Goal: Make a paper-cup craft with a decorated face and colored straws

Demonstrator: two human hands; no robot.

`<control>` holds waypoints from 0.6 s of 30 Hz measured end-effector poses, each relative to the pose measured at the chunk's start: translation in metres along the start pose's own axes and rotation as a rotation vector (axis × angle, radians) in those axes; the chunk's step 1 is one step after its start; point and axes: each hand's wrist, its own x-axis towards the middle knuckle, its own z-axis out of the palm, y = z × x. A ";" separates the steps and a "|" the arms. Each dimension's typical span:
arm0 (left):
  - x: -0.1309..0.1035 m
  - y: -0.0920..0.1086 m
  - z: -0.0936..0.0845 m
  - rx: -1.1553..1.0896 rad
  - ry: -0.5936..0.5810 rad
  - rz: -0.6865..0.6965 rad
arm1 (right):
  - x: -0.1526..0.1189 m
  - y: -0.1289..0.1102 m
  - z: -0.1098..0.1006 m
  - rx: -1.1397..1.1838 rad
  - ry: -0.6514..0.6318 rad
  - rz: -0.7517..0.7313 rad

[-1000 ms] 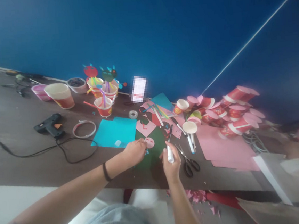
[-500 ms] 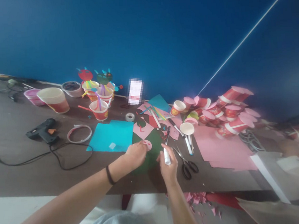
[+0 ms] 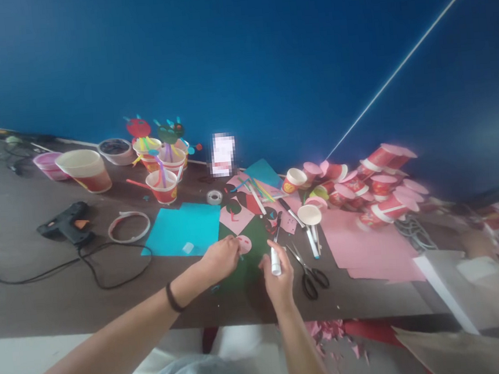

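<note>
My left hand (image 3: 223, 256) is closed in a pinch at the left edge of a pink paper disc (image 3: 244, 244), which has darker red marks on it. A small blue scrap (image 3: 241, 258) shows just under its fingertips. My right hand (image 3: 280, 280) wraps round a white tube-shaped stick (image 3: 276, 263); whether it is a marker or a glue stick I cannot tell. Both hands are above a dark green sheet (image 3: 258, 238). Black-handled scissors (image 3: 313, 280) lie partly spread to the right of my right hand.
Blue paper (image 3: 183, 227), a glue gun (image 3: 67, 226) and its cord lie left. Paper cups (image 3: 162, 189) stand behind. Markers (image 3: 312, 242), pink sheets (image 3: 368, 246) and piled red cups (image 3: 383, 187) are to the right. Another person's blurred arm (image 3: 494, 282) shows far right.
My left hand has drawn back slightly to the left, showing more of the disc and small blue scraps near it. My right hand stays round the white stick. The view has shifted a little.
</note>
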 end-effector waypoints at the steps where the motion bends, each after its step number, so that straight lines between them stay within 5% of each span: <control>1: 0.000 0.000 -0.001 -0.047 0.011 0.001 | 0.000 -0.001 0.001 0.004 -0.005 -0.006; 8: -0.002 0.004 -0.006 -0.376 0.047 -0.068 | 0.005 -0.015 0.005 0.088 -0.136 -0.016; 18: -0.009 0.009 -0.012 -0.612 0.019 -0.182 | 0.009 -0.022 0.014 0.207 -0.179 0.161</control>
